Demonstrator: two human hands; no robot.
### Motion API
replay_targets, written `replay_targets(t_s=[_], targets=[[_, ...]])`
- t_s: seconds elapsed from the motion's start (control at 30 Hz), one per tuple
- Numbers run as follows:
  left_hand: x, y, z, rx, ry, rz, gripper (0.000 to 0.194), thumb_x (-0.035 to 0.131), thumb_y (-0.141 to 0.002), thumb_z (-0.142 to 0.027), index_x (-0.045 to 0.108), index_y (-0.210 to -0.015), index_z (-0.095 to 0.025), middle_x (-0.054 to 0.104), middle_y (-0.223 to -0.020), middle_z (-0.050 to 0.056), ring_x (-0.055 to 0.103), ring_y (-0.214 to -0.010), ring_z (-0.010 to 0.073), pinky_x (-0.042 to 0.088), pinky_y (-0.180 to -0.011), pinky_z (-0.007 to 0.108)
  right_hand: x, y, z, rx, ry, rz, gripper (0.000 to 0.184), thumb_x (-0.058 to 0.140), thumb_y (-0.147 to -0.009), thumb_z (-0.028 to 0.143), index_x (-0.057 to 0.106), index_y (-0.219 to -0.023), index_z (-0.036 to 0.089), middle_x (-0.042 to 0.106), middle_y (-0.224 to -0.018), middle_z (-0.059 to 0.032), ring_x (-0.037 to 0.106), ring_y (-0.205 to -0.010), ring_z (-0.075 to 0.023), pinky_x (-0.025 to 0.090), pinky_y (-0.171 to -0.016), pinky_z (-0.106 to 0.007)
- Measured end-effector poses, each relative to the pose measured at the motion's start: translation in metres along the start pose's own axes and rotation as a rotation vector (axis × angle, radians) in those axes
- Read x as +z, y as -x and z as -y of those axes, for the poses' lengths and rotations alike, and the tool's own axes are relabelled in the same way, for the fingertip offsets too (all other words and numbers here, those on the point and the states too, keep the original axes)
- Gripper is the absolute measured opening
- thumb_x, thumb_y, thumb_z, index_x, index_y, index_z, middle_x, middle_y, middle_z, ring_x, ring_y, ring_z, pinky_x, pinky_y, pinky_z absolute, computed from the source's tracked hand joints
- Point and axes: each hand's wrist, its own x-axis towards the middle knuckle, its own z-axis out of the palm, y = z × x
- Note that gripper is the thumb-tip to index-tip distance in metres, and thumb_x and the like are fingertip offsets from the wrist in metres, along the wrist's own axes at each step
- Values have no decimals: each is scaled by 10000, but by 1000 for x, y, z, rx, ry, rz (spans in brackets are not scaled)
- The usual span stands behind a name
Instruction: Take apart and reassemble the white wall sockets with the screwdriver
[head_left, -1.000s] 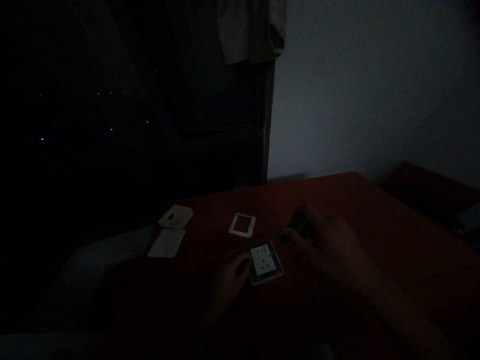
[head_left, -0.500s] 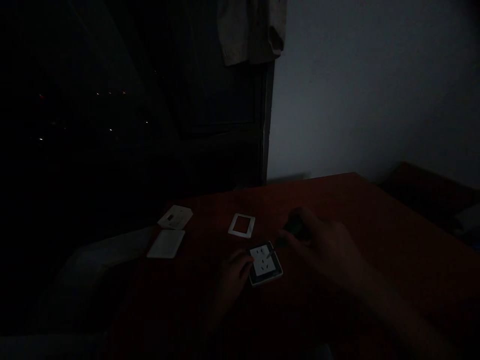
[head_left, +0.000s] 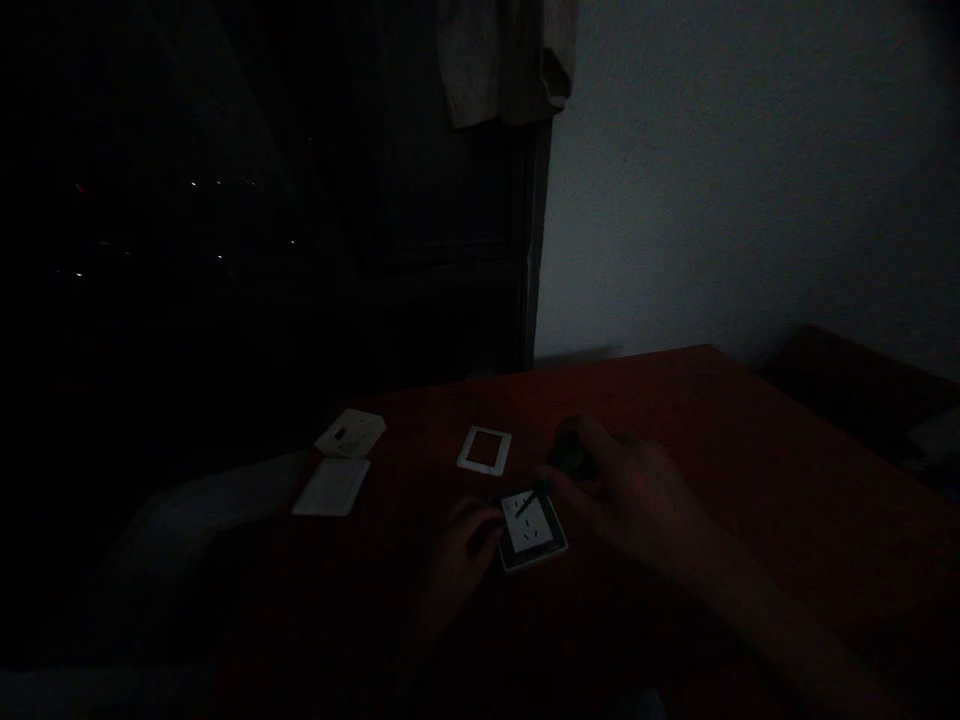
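A wall socket (head_left: pixel 535 536) with a white face, several dark slots and a dark border lies on the table. At its left edge are the curled fingers of my left hand (head_left: pixel 466 545), closed on that edge. My right hand (head_left: pixel 626 485) is wrapped round the green handle of a screwdriver (head_left: pixel 571 458). The screwdriver's thin shaft slants down to the left over the upper part of the white face. Whether its tip touches the face I cannot tell. Behind the socket lies a white square frame (head_left: pixel 471 464). The dim light hides details of both hands.
On the left of the reddish-brown table (head_left: pixel 675 400) lie a white flat plate (head_left: pixel 332 487) and, behind it, a pale piece with a dark slot (head_left: pixel 360 432). A pale wall (head_left: pixel 712 180) and a dark window (head_left: pixel 187 230) border the table. Cloth (head_left: pixel 480 70) hangs above.
My right hand has moved left with the screwdriver, whose tip now lies further left over the socket's face. My left hand has shifted slightly; its fingers stay at the socket's left edge.
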Motion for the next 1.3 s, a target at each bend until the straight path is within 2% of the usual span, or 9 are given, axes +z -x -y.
replay_targets(t_s=[0.1, 0.27, 0.37, 0.47, 0.63, 0.87, 1.1, 1.3], targets=[[0, 3, 3, -38, 18, -28, 206, 565, -850, -240, 656, -1033, -263, 613, -1111, 44, 592, -1042, 209, 489, -909, 352, 2, -2, 2, -19, 2, 12, 279, 487, -901, 444, 505, -1025, 195, 697, -759, -30, 676, -620, -196, 386, -495, -248], [3, 6, 2, -33, 74, 4, 473, 664, -781, -273, 550, -1241, -265, 480, -1355, 77, 443, -1270, 263, 383, -1061, 433, 4, -3, 3, -34, -1, 20, 276, 484, -904, 433, 512, -1023, 186, 707, -803, -50, 682, -644, -199, 407, -515, -256], [7, 8, 3, -33, 111, 39, 605, 706, -748, -308, 487, -1312, -275, 411, -1426, 83, 379, -1322, 286, 341, -1092, 470, 4, -2, 3, -46, -14, 17, 281, 479, -905, 441, 512, -1024, 188, 707, -808, -53, 680, -649, -198, 409, -516, -256], [10, 8, 5, -24, 111, 64, 648, 728, -733, -349, 474, -1325, -277, 394, -1439, 84, 366, -1329, 298, 333, -1093, 480, 4, -2, 3, -39, -13, 35, 277, 473, -908, 441, 511, -1021, 190, 706, -809, -55, 678, -647, -193, 410, -515, -252], [10, 7, 2, 17, 120, 82, 623, 716, -748, -393, 482, -1317, -295, 409, -1423, 76, 385, -1312, 294, 350, -1084, 464, 4, -2, 4, -49, -3, 38, 277, 475, -908, 431, 504, -1041, 190, 698, -801, -45, 675, -652, -193, 411, -520, -255], [8, 7, -1, 28, 134, 67, 591, 741, -722, -349, 519, -1265, -279, 434, -1399, 71, 412, -1288, 290, 373, -1067, 449, 4, -2, 3, -52, -10, 32, 295, 466, -909, 450, 507, -1033, 185, 695, -795, -53, 674, -653, -198, 422, -531, -267], [9, 7, -4, 24, 152, 37, 448, 751, -713, -323, 561, -1115, -266, 480, -1334, 62, 445, -1246, 275, 394, -1033, 427, 4, -2, 4, -42, -2, 38, 294, 475, -905, 445, 501, -1034, 183, 694, -793, -52, 675, -644, -201, 404, -515, -259], [8, 6, -5, 12, 141, 42, 423, 767, -684, -297, 573, -1058, -269, 483, -1326, 53, 443, -1239, 275, 386, -1031, 429, 6, -2, 3, -58, 20, 32, 288, 480, -903, 439, 502, -1036, 184, 692, -786, -53, 665, -627, -195, 370, -498, -251]])
